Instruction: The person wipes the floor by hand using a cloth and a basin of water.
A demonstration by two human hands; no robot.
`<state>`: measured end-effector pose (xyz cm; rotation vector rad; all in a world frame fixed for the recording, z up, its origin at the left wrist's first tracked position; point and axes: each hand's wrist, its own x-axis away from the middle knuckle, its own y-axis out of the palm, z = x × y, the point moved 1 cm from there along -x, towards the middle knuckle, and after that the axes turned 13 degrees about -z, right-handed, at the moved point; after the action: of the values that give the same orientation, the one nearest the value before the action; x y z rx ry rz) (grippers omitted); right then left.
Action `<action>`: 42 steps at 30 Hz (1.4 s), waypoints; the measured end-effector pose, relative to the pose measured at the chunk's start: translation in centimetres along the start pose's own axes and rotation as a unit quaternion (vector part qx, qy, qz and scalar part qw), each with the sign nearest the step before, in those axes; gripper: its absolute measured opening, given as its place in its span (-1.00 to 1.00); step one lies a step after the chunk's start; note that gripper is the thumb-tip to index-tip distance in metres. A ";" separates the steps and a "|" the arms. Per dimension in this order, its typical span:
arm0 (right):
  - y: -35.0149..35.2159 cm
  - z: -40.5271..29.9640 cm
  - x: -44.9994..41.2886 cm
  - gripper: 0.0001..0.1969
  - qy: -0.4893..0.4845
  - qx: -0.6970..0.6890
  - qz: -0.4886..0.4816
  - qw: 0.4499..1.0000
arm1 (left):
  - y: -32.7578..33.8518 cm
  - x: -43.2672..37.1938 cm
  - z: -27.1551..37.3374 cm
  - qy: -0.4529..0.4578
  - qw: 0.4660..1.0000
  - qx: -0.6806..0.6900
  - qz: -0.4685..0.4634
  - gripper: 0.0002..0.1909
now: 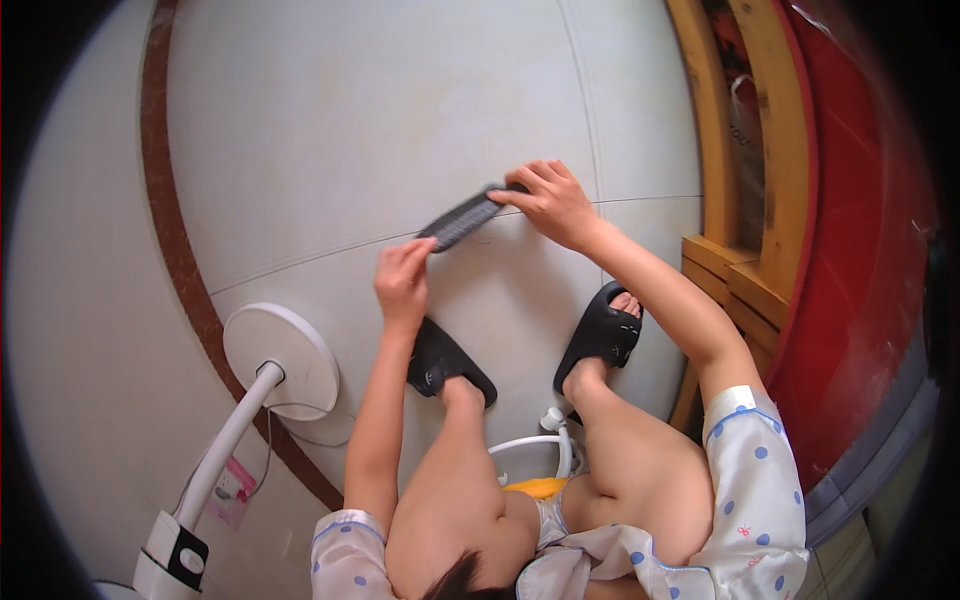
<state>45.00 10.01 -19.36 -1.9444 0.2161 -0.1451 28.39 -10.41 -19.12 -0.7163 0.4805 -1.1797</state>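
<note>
A flat dark strip, likely fabric with a ribbed grey face, stretches slantwise between my two hands above the floor. My left hand pinches its lower left end between thumb and fingers. Its upper right end is gripped by my right hand, the thumb lying along the near side. Motion blur softens the strip, so its exact kind is unclear. Below it, black slippers with small white marks are on my feet, set apart on the floor.
Pale tiles cover the floor. At left stands a white round lamp-like base with a pole and cord, near a wall socket. Wooden posts and a red panel rise at right. Beneath me is a white-framed chair.
</note>
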 end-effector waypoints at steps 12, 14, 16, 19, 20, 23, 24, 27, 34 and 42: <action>3.9 1.7 -4.9 -0.40 0.028 0.066 -0.121 0.990 | 3.1 -2.1 -1.0 -0.081 0.974 -0.184 -0.101 -0.43; 3.4 3.8 -5.4 -0.41 0.040 0.073 -0.105 0.991 | 2.8 -4.1 -0.2 -0.041 0.974 -0.187 -0.122 -0.43; 2.6 6.7 -6.2 -0.42 0.068 0.079 -0.089 0.991 | 2.4 -6.7 0.5 -0.016 0.974 -0.180 -0.138 -0.43; 0.9 11.3 -7.4 -0.43 0.117 0.121 -0.071 0.983 | 2.9 -11.7 1.7 0.046 0.963 -0.192 -0.182 -0.43; 0.3 13.4 -7.3 -0.43 0.132 0.124 -0.069 0.981 | 3.5 -13.7 2.3 0.077 0.956 -0.216 -0.183 -0.42; -0.7 20.0 -4.6 -0.44 0.227 0.228 -0.085 0.943 | 6.2 -19.1 4.7 0.118 0.939 -0.234 -0.222 -0.42; -1.3 21.9 -2.9 -0.45 0.250 0.240 -0.078 0.935 | 7.3 -20.8 5.5 0.129 0.932 -0.243 -0.238 -0.43; -2.0 25.7 5.1 -0.59 0.292 0.204 0.080 0.931 | 10.7 -24.3 10.2 0.156 0.916 -0.211 -0.303 -0.44; -1.2 15.2 8.5 -0.47 0.392 -0.031 0.035 0.919 | 10.6 -22.0 8.4 0.214 0.931 -0.190 -0.229 -0.47; 2.8 -5.8 12.7 -0.30 0.241 -0.131 -0.095 0.957 | 4.5 -7.9 4.3 0.128 0.936 -0.197 -0.260 -0.56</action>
<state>56.02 0.92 -19.78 -2.1658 0.3845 -0.7559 31.73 -0.93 -19.63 -1.0847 0.7904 -1.7123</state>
